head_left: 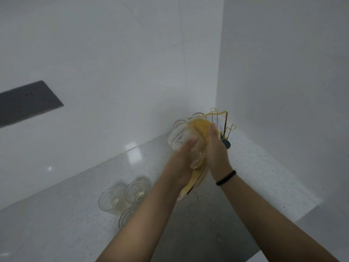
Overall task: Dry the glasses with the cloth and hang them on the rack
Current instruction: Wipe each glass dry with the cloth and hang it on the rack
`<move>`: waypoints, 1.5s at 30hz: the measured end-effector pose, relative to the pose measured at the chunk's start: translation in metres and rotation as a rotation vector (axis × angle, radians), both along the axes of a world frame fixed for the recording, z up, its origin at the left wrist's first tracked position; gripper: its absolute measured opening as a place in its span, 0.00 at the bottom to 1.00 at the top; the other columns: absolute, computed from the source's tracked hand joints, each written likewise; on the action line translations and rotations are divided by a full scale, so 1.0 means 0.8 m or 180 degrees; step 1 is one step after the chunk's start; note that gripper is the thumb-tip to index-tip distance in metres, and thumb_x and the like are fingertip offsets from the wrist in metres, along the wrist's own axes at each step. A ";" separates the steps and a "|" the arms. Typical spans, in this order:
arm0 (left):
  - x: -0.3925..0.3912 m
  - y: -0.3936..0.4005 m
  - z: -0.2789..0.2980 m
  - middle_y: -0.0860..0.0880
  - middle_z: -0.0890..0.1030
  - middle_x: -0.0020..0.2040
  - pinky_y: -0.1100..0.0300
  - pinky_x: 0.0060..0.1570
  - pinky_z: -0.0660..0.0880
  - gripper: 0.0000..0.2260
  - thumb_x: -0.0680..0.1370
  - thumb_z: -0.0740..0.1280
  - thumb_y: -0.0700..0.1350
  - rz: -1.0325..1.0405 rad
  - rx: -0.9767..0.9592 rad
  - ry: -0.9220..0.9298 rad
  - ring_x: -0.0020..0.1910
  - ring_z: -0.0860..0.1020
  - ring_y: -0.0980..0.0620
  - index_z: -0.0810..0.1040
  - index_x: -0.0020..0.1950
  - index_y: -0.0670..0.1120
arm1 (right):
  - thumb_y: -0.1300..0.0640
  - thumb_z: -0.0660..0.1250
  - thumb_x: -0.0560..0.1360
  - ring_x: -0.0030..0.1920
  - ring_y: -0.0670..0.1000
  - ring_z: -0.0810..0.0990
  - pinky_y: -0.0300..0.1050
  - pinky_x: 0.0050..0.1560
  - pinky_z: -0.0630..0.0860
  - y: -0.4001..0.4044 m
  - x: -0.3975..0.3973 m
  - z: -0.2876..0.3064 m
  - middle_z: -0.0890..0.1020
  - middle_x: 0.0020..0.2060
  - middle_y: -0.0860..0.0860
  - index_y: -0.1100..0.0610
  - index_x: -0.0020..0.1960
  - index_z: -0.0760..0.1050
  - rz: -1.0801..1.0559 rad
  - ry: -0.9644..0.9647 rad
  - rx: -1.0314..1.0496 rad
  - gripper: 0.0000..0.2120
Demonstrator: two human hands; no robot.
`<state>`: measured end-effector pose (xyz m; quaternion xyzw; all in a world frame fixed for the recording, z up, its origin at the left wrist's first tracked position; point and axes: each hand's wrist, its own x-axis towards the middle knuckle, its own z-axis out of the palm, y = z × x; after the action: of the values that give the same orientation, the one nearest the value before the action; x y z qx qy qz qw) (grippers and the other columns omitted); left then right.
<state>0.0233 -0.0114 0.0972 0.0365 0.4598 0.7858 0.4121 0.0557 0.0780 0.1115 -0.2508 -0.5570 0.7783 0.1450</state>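
Ribbed clear glass point(179, 138) wrapped in yellow cloth point(201, 129), held before gold wire rack point(223, 125).

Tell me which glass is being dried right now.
The ribbed glass held up in the left hand, with the yellow cloth pressed on it by the right hand; the other glasses stand on the counter.

Two white glossy walls point(113, 53) meet at a corner, right of centre. Grey socket panel point(28, 101) mounted on left wall. Pale speckled stone worktop point(66, 214) runs into the corner; bright light reflections point(135, 155) on its surface.
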 end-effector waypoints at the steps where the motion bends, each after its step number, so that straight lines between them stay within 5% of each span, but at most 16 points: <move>1: -0.002 -0.004 0.002 0.45 0.83 0.52 0.56 0.46 0.80 0.12 0.79 0.64 0.46 -0.0066 -0.0107 0.0333 0.48 0.83 0.49 0.77 0.60 0.44 | 0.38 0.49 0.77 0.54 0.55 0.80 0.56 0.60 0.74 0.007 0.002 0.003 0.82 0.50 0.56 0.52 0.49 0.78 0.0199 -0.0082 0.0077 0.24; 3: -0.003 -0.013 0.005 0.46 0.84 0.50 0.51 0.48 0.81 0.14 0.74 0.71 0.47 -0.0190 -0.0464 0.0790 0.48 0.83 0.47 0.77 0.58 0.47 | 0.38 0.48 0.78 0.48 0.57 0.83 0.56 0.54 0.78 0.011 0.007 0.001 0.84 0.45 0.57 0.53 0.45 0.79 0.0497 -0.0093 -0.0029 0.26; 6: -0.004 -0.022 0.005 0.47 0.84 0.51 0.43 0.54 0.79 0.18 0.70 0.72 0.51 -0.0525 -0.0777 0.1041 0.51 0.83 0.44 0.76 0.59 0.50 | 0.42 0.47 0.79 0.33 0.48 0.83 0.41 0.36 0.80 0.015 0.016 0.006 0.84 0.31 0.49 0.55 0.42 0.78 0.0535 0.0112 0.0003 0.26; 9: -0.005 -0.026 0.008 0.48 0.84 0.51 0.48 0.53 0.79 0.16 0.69 0.73 0.52 -0.0761 -0.0788 0.1392 0.50 0.83 0.46 0.78 0.56 0.52 | 0.45 0.48 0.80 0.26 0.42 0.79 0.33 0.28 0.74 0.014 0.015 0.009 0.79 0.24 0.46 0.58 0.37 0.76 0.0085 0.0327 0.0610 0.26; 15: 0.000 -0.036 0.003 0.43 0.82 0.53 0.49 0.52 0.78 0.47 0.49 0.82 0.61 -0.1198 -0.0415 0.0153 0.49 0.82 0.44 0.73 0.63 0.45 | 0.52 0.50 0.81 0.18 0.41 0.62 0.27 0.23 0.62 0.024 0.020 0.014 0.61 0.15 0.43 0.55 0.26 0.58 -0.0354 0.0560 0.0999 0.24; 18: 0.004 -0.037 0.006 0.44 0.83 0.55 0.49 0.52 0.79 0.45 0.50 0.81 0.63 -0.0976 -0.0347 0.0047 0.52 0.82 0.44 0.73 0.63 0.49 | 0.48 0.52 0.80 0.19 0.42 0.62 0.29 0.23 0.61 0.026 0.015 0.010 0.61 0.15 0.44 0.53 0.26 0.58 -0.0608 0.0272 0.1340 0.24; 23: 0.033 -0.020 -0.010 0.46 0.79 0.60 0.57 0.46 0.81 0.29 0.66 0.78 0.51 0.0451 -0.0826 0.1652 0.53 0.83 0.48 0.70 0.63 0.55 | 0.46 0.49 0.80 0.23 0.48 0.63 0.40 0.27 0.61 0.031 0.002 0.017 0.63 0.21 0.49 0.55 0.24 0.59 -0.1023 -0.0193 0.1875 0.27; 26: 0.027 -0.021 -0.008 0.43 0.80 0.60 0.49 0.52 0.80 0.22 0.70 0.72 0.51 0.0278 -0.0405 0.0839 0.54 0.82 0.42 0.75 0.63 0.51 | 0.42 0.51 0.78 0.23 0.45 0.63 0.39 0.27 0.61 0.025 0.006 0.014 0.63 0.20 0.47 0.54 0.25 0.59 -0.0995 0.0046 0.1877 0.27; 30: 0.025 -0.027 -0.007 0.38 0.78 0.62 0.54 0.50 0.80 0.23 0.75 0.67 0.55 -0.0286 0.0976 -0.0893 0.52 0.81 0.41 0.79 0.63 0.41 | 0.35 0.50 0.71 0.20 0.43 0.62 0.37 0.23 0.60 0.028 0.010 0.004 0.63 0.17 0.44 0.58 0.25 0.61 -0.0867 0.0635 0.1558 0.29; 34: 0.026 -0.006 -0.013 0.42 0.76 0.65 0.50 0.50 0.81 0.31 0.71 0.68 0.62 0.0404 -0.0286 0.0411 0.58 0.80 0.41 0.69 0.68 0.48 | 0.46 0.51 0.80 0.21 0.46 0.63 0.34 0.23 0.61 0.035 -0.003 0.012 0.64 0.20 0.49 0.55 0.24 0.60 -0.1251 0.0021 0.1827 0.27; 36: 0.029 0.002 -0.023 0.46 0.74 0.65 0.51 0.52 0.81 0.38 0.65 0.76 0.57 0.0634 -0.0873 0.1598 0.59 0.79 0.46 0.60 0.68 0.52 | 0.47 0.50 0.80 0.24 0.47 0.65 0.37 0.24 0.62 0.038 -0.007 0.016 0.65 0.21 0.49 0.55 0.25 0.60 -0.1298 -0.0221 0.1839 0.27; 38: 0.028 0.002 -0.032 0.47 0.74 0.62 0.54 0.50 0.81 0.38 0.65 0.76 0.54 0.0650 -0.1068 0.2100 0.55 0.81 0.49 0.59 0.68 0.51 | 0.46 0.50 0.80 0.24 0.46 0.65 0.39 0.27 0.62 0.037 -0.008 0.014 0.64 0.22 0.49 0.55 0.25 0.60 -0.1266 -0.0213 0.1751 0.26; 40: 0.022 -0.003 -0.022 0.44 0.77 0.58 0.59 0.42 0.81 0.30 0.70 0.72 0.52 0.0459 -0.0436 0.1299 0.46 0.83 0.48 0.64 0.67 0.47 | 0.46 0.51 0.80 0.20 0.43 0.64 0.36 0.25 0.61 0.037 -0.005 0.007 0.63 0.20 0.45 0.53 0.25 0.60 -0.1236 0.0116 0.1719 0.26; 43: 0.018 -0.010 -0.005 0.43 0.80 0.48 0.62 0.33 0.80 0.26 0.74 0.64 0.62 -0.0426 0.0368 -0.0600 0.38 0.81 0.49 0.74 0.61 0.42 | 0.44 0.53 0.77 0.17 0.43 0.61 0.32 0.21 0.55 0.041 0.000 0.001 0.61 0.15 0.45 0.51 0.24 0.58 -0.1167 0.0639 0.1787 0.24; 45: 0.023 -0.007 -0.004 0.43 0.82 0.49 0.60 0.33 0.80 0.31 0.74 0.59 0.68 -0.0617 -0.0092 -0.0394 0.42 0.83 0.47 0.75 0.61 0.44 | 0.45 0.54 0.79 0.17 0.43 0.61 0.32 0.21 0.56 0.047 -0.005 0.003 0.60 0.16 0.43 0.51 0.24 0.57 -0.1244 0.0461 0.1902 0.26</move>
<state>0.0419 -0.0169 0.0939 0.0263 0.4390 0.7363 0.5142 0.0516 0.1157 0.1141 -0.2434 -0.6897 0.5545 0.3969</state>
